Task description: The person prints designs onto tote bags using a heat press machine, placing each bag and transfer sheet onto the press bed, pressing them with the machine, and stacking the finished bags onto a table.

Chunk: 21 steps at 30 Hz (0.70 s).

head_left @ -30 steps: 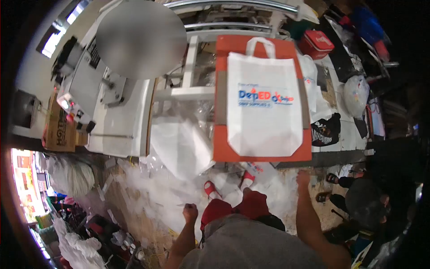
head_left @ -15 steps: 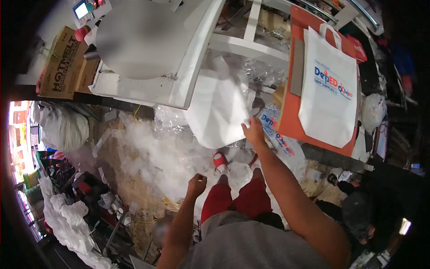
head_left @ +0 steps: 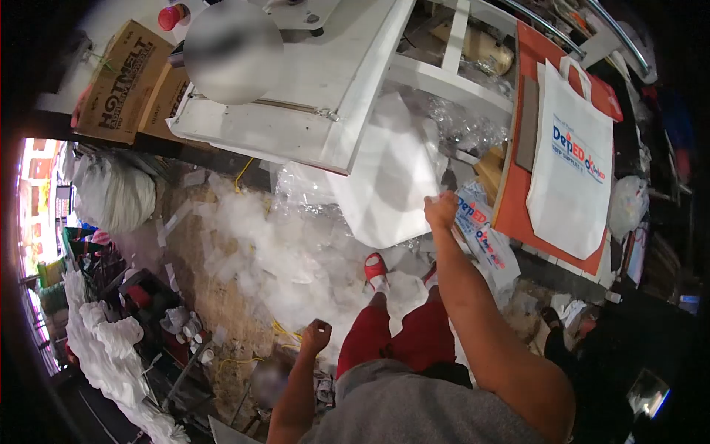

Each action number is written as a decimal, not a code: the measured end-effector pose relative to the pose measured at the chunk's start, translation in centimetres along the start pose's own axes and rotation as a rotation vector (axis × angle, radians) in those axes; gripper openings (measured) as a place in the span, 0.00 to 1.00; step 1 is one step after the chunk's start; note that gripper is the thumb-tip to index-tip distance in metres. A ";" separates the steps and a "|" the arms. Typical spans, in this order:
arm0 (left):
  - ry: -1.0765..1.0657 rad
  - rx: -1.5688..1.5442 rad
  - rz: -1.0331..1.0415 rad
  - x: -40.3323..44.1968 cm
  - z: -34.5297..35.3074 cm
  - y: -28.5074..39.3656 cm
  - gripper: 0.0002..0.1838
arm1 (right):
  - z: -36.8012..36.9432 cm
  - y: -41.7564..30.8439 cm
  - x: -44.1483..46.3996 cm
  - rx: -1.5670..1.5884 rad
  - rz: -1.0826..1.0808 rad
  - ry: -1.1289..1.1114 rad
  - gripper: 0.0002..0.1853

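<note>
My right hand (head_left: pixel 441 210) pinches the right edge of a plain white fabric bag (head_left: pixel 384 177), which hangs beside the white table and shows no print on this side. My left hand (head_left: pixel 316 337) is held low over the floor, to the left of my legs. Its fingers are curled closed, and nothing shows in them. Just right of my right hand lies a printed DepED bag (head_left: pixel 484 233), partly hidden under my forearm. Another white tote bag (head_left: pixel 573 155) with DepED print lies flat on an orange board (head_left: pixel 521 66), handle pointing away.
A white table (head_left: pixel 296 133) with a metal fitting stands ahead. Left of it are Hotmelt cartons (head_left: pixel 122 85). Clear plastic wrap (head_left: pixel 296 185) and white scraps cover the floor by my red slippers (head_left: pixel 376 268). Yellow cord (head_left: pixel 285 329) lies on the left, near a bulging white sack (head_left: pixel 115 192).
The view has shifted, so the table and boards sit further right in it. My right hand keeps its pinch on the white bag; my left hand stays closed, slightly lower in view.
</note>
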<state>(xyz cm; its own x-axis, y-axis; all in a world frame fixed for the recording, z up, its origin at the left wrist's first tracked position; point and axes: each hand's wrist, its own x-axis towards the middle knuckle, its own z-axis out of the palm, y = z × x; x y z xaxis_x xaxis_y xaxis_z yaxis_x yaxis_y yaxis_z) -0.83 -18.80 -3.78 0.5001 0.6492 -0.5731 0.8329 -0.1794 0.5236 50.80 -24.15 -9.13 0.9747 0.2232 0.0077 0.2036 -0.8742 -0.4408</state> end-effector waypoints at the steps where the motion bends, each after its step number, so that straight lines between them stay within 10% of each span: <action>1: 0.028 -0.031 0.041 0.8 0.0 0.6 0.12 | -0.1 -0.1 0.0 0.003 0.000 -0.001 0.16; 7: -0.014 -0.110 0.015 4.3 -0.3 6.4 0.13 | -0.9 0.3 0.0 0.008 -0.038 -0.169 0.16; 12: -0.038 -0.278 -0.037 6.0 -1.9 12.0 0.21 | -10.8 -0.5 -5.0 0.750 0.176 -0.628 0.20; 15: -0.222 -1.247 -0.477 5.5 -5.3 19.1 0.35 | -22.7 -1.6 -9.7 1.344 0.415 -0.875 0.39; 18: -0.146 -0.689 0.203 6.0 -6.3 18.9 0.43 | -27.5 1.4 -11.0 1.089 0.446 -0.795 0.40; 19: -0.064 -0.802 0.001 2.6 -11.3 26.7 0.40 | -29.4 0.7 -10.6 1.099 0.434 -0.767 0.40; 21: 0.017 -0.878 0.244 0.8 -15.8 29.7 0.34 | -34.4 -2.4 -10.5 0.932 0.124 -0.805 0.33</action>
<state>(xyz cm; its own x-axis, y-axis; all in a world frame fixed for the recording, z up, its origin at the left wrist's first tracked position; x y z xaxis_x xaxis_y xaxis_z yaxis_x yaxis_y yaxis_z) 20.59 -11.94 21.22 0.6298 0.6788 -0.3776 0.2208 0.3096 0.9249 43.26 -39.25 22.73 0.5818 0.6506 -0.4881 -0.3502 -0.3412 -0.8723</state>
